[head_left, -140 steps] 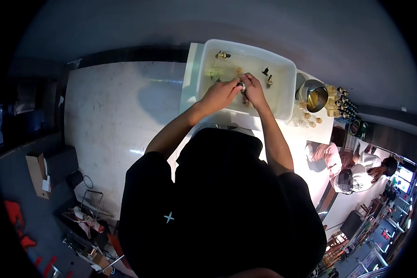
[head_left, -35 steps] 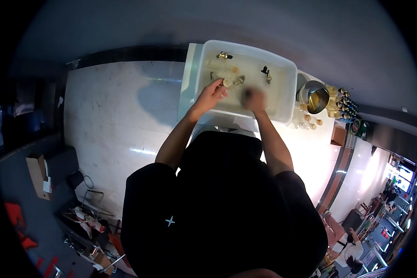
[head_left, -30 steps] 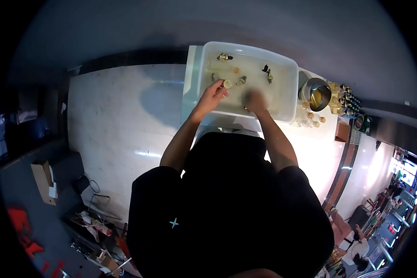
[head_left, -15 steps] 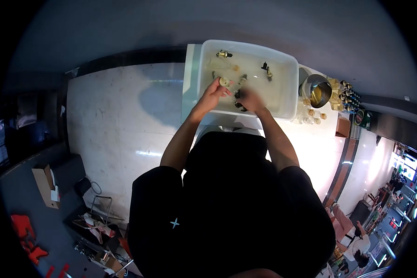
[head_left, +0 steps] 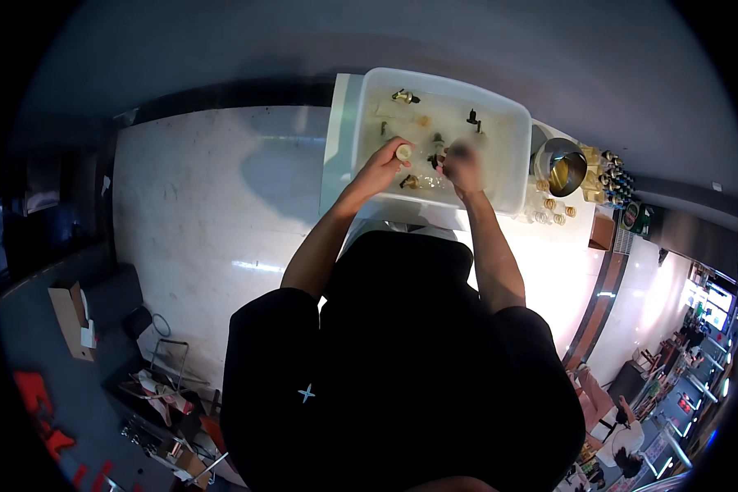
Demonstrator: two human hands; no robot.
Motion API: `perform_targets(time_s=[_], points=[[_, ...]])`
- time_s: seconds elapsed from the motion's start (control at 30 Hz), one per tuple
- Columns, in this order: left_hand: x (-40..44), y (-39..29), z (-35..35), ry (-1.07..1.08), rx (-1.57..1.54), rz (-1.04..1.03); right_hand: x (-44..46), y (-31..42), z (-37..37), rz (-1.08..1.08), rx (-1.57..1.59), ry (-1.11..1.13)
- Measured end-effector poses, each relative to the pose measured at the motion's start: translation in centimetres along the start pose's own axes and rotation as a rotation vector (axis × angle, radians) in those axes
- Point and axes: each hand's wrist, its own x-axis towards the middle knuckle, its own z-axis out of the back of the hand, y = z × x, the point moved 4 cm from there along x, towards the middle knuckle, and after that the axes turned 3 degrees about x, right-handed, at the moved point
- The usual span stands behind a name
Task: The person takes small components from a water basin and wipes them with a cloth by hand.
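Low over a white plastic tub (head_left: pixel 523 123) of cloudy water, both my hands are at work. My left hand (head_left: pixel 379 170) is closed on a small round cream-coloured piece (head_left: pixel 403 152), its open ring end facing up. My right hand (head_left: pixel 466 172) is smeared by motion beside a blurred dark thing (head_left: pixel 461 152); whether the fingers hold it is unclear. Close to its fingertips is a black fitting (head_left: pixel 435 161). A brass-and-black fitting (head_left: pixel 409 182) lies in the water between my hands. Another such fitting (head_left: pixel 404 97) sits at the tub's far left, and a black one (head_left: pixel 472 119) at the far right.
Right of the tub stand a metal bowl (head_left: pixel 567 166) with yellowish contents and several clear bottles with gold-coloured necks (head_left: pixel 548 205). More fittings (head_left: pixel 611 176) are grouped beyond. A brown box (head_left: pixel 602 232) is at the table's right. A person (head_left: pixel 619 435) is at the lower right.
My right hand has moved right and slightly up, uncovering the brass-and-black fitting near the tub's front. My left hand keeps the round piece, now tipped with its ring end up.
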Motion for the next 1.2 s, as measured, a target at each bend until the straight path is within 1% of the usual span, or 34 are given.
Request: perform_targets(time_s=[0.03,0.07,0.1,0.2,0.3,0.4,0.57,0.9,1.0,1.17,1.2], points=[[0.4,0.8,0.0,0.011,0.059,-0.026,-1.8,3.4,-1.9,-0.072,0.16,-0.051],[1.0,2.4,0.1,0.023,0.118,-0.053,-2.9,5.3,-3.1,-0.143,0.319,-0.103],[1.4,2.4,-0.1,0.034,0.176,-0.082,-2.9,5.7,-3.2,-0.135,0.33,-0.079],[2.1,3.3,-0.9,0.083,0.281,0.046,-2.8,7.0,-3.5,-0.106,0.359,-0.024],[3.7,4.3,-2.1,0.086,0.542,0.05,-2.9,8.8,-4.0,-0.08,0.376,-0.01],[4.8,5.2,-3.3,0.087,0.597,0.165,-2.3,9.8,-4.4,-0.076,0.371,0.014],[5.9,7.2,-4.4,0.092,0.593,0.169,-2.4,11.7,-5.8,-0.087,0.43,0.037],[5.1,5.8,-4.5,0.078,0.603,0.214,-3.1,13.1,-7.2,-0.132,0.448,0.094],[5.7,6.7,-4.5,0.088,0.643,0.234,-3.1,13.5,-7.7,-0.14,0.424,0.099],[6.6,9.7,-4.8,0.088,0.6,0.185,-2.7,14.1,-8.8,-0.128,0.457,0.147],[6.4,9.1,-4.8,0.082,0.599,0.175,-2.7,14.1,-9.0,-0.127,0.456,0.156]])
